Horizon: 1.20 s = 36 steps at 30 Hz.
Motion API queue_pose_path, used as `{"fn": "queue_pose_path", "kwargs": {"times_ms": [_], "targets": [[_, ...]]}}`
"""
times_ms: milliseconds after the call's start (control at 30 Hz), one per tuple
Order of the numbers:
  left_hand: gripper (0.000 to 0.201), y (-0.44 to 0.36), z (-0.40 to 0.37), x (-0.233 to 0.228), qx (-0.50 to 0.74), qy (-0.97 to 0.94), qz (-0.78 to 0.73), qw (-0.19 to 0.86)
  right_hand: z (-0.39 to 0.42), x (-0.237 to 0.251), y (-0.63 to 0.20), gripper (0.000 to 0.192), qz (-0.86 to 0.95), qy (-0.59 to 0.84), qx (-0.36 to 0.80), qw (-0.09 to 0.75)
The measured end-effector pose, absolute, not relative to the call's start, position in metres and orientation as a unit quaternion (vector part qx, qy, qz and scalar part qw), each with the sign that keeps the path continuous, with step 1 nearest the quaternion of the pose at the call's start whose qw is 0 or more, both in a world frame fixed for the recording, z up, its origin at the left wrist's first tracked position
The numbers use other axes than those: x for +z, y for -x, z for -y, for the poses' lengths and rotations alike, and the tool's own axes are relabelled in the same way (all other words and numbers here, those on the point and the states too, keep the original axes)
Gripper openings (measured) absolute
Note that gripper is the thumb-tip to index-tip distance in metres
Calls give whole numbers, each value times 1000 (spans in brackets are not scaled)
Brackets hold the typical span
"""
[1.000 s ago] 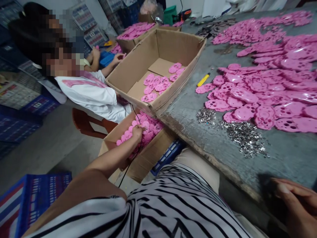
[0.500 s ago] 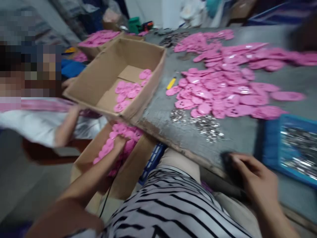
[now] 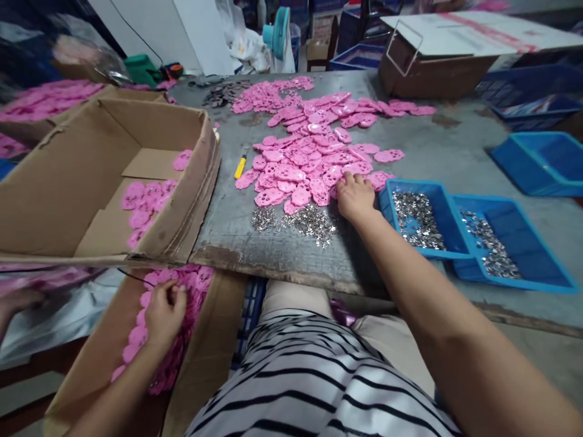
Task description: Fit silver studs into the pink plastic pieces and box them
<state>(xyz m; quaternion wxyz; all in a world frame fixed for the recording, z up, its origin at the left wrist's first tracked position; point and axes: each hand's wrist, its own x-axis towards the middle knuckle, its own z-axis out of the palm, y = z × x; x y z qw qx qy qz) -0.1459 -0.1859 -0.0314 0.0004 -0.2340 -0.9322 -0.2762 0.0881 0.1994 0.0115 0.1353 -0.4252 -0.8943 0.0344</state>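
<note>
My right hand [image 3: 356, 197] rests at the near right edge of a heap of flat, rounded pink plastic pieces [image 3: 314, 155] with small holes. Its fingers are slightly apart and touch the pieces; no piece is seen lifted. Low on the left, my left hand [image 3: 166, 311] is over a cardboard box [image 3: 223, 328] filled with similar pink pieces [image 3: 198, 297]. Its fingers curl toward the thumb, and whatever they may hold is hidden. Small shiny metal parts [image 3: 314, 223] lie in front of the heap, left of my right hand.
Two blue trays [image 3: 542, 261] with metal parts stand to the right, beside my right forearm. An open cardboard box [image 3: 59, 164] with several pink pieces sits on the left. A yellow-handled tool [image 3: 240, 167] lies by the heap. Another person's hand [image 3: 22, 300] shows at far left.
The view has swung right. My right hand has gone from the table's front edge forward to the pink heap. My left hand stays at the lower box, with its fingers now showing above the pieces.
</note>
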Motion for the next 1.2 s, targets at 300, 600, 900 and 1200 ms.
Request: {"fn": "queue_pose_path", "kwargs": {"times_ms": [300, 600, 900, 1200], "targets": [[15, 59, 159, -10, -409, 487, 740, -218, -200, 42, -102, 27, 910, 393, 27, 132], [61, -29, 54, 4, -632, 185, 397, -640, -54, 34, -124, 27, 602, 371, 619, 342], [18, -30, 31, 19, -727, 13, 402, -556, -52, 14, -153, 21, 675, 286, 653, 190], [19, -24, 26, 21, -715, -9, 453, -532, -115, -1, -142, 10, 846, 478, 195, 137]]}}
